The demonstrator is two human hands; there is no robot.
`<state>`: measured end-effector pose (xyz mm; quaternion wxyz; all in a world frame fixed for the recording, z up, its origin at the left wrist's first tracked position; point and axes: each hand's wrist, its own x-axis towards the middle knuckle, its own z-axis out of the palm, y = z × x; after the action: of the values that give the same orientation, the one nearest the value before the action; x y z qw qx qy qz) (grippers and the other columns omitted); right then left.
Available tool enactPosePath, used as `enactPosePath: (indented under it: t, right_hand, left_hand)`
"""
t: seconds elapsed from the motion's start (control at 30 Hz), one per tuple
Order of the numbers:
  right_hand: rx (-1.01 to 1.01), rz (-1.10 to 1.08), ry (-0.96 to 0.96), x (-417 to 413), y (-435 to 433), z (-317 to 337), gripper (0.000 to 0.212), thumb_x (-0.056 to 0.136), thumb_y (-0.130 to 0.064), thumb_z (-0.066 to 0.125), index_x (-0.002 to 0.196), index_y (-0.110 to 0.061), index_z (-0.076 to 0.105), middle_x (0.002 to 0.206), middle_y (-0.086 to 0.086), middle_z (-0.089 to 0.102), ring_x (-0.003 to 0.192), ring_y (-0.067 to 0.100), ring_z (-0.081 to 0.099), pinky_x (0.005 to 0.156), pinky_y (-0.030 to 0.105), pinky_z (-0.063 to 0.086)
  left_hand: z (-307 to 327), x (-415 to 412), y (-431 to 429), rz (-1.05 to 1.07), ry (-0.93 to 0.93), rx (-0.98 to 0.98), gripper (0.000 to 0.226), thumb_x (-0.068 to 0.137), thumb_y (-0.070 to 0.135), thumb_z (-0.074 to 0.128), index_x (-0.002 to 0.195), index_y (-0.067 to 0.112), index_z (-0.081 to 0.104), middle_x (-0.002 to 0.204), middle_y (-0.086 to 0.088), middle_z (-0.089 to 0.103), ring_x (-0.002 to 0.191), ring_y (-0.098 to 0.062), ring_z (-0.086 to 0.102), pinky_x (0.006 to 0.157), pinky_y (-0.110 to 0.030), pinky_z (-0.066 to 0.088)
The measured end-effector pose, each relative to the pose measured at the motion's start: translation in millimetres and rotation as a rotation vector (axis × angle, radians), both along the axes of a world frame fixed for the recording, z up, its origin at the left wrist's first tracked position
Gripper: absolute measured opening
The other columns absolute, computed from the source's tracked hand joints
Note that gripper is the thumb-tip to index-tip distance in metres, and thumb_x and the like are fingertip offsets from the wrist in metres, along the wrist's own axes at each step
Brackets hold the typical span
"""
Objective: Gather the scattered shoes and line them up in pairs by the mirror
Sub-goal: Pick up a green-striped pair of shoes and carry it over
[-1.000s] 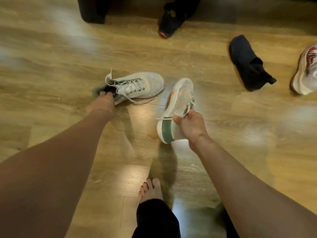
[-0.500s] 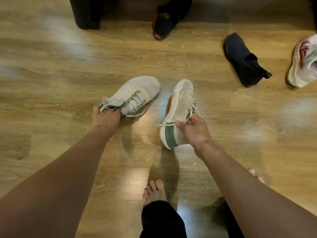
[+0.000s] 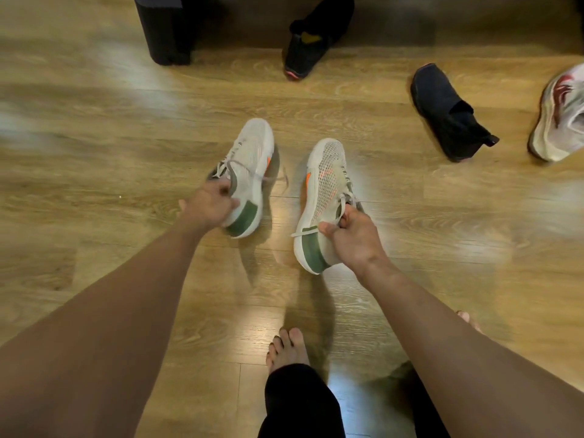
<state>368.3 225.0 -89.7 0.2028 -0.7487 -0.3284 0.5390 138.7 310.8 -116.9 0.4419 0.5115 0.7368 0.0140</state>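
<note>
The left hand point(image 3: 211, 206) has swung its white sneaker point(image 3: 251, 172) round, toe forward, beside the mate point(image 3: 322, 200) pinched by the right hand point(image 3: 352, 240). Matched now; the black shoe point(image 3: 448, 116) lies beyond, right.

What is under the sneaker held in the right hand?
Bare wooden floor and a dark shadow show beneath the right-hand sneaker, which the right hand grips at the heel. Whether its sole touches the floor cannot be told; the spot directly beneath is covered.
</note>
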Motion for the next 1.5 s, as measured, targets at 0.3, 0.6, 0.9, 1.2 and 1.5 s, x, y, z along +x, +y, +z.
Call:
enactPosePath:
  t: [0.3, 0.6, 0.9, 1.2, 1.5]
  right_hand:
    - [-0.066, -0.536, 0.52, 41.8, 18.5, 58.7, 0.024, 0.088, -0.012, 0.062, 0.11, -0.02, 0.065, 0.101, -0.001, 0.073, 0.087, 0.017, 0.068, 0.069, 0.032, 0.054]
    - [-0.079, 0.122, 0.127, 76.6, 55.5, 128.0, 0.05, 0.07, -0.019, 0.081, 0.115, -0.019, 0.057, 0.116, 0.0, 0.065, 0.103, 0.017, 0.063, 0.095, 0.038, 0.049]
    - [-0.192, 0.89, -0.442, 125.5, 71.1, 219.9, 0.043, 0.064, -0.029, 0.08, 0.101, -0.026, 0.057, 0.094, -0.002, 0.059, 0.092, 0.021, 0.055, 0.091, 0.04, 0.046]
    - [-0.043, 0.86, -0.543, 250.5, 79.2, 441.4, 0.028, 0.066, -0.027, 0.08, 0.071, -0.023, 0.052, 0.073, -0.003, 0.055, 0.066, 0.017, 0.054, 0.062, 0.03, 0.046]
    - [0.113, 0.625, -0.704, 354.4, 4.5, 721.4, 0.023, 0.068, -0.033, 0.075, 0.08, -0.02, 0.061, 0.078, 0.001, 0.059, 0.077, 0.025, 0.055, 0.069, 0.035, 0.048]
  left_hand:
    - [81.7, 26.4, -3.0, 0.934, -0.907, -0.084, 0.046, 0.084, 0.01, 0.045, 0.128, 0.004, 0.057, 0.102, 0.01, 0.072, 0.126, -0.035, 0.051, 0.097, -0.044, 0.045]
    - [43.1, 92.1, -179.1, -0.495, 0.248, -0.221, 0.047, 0.101, 0.006, 0.029, 0.147, 0.006, 0.017, 0.157, -0.01, 0.016, 0.142, -0.022, 0.021, 0.116, -0.033, 0.02]
    - [255.1, 233.9, 4.3, -0.703, 0.189, -0.056, 0.055, 0.067, 0.026, 0.08, 0.115, 0.016, 0.057, 0.119, -0.005, 0.06, 0.112, -0.024, 0.052, 0.097, -0.037, 0.042]
    - [483.9, 354.6, 27.3, -0.838, 0.133, 0.038, 0.048, 0.065, 0.028, 0.084, 0.106, 0.017, 0.063, 0.104, -0.006, 0.063, 0.086, -0.023, 0.057, 0.07, -0.032, 0.051]
    - [756.0, 467.7, -7.6, -1.187, 0.073, 0.377, 0.048, 0.064, 0.033, 0.084, 0.107, 0.017, 0.07, 0.102, -0.003, 0.067, 0.092, -0.022, 0.059, 0.08, -0.036, 0.052]
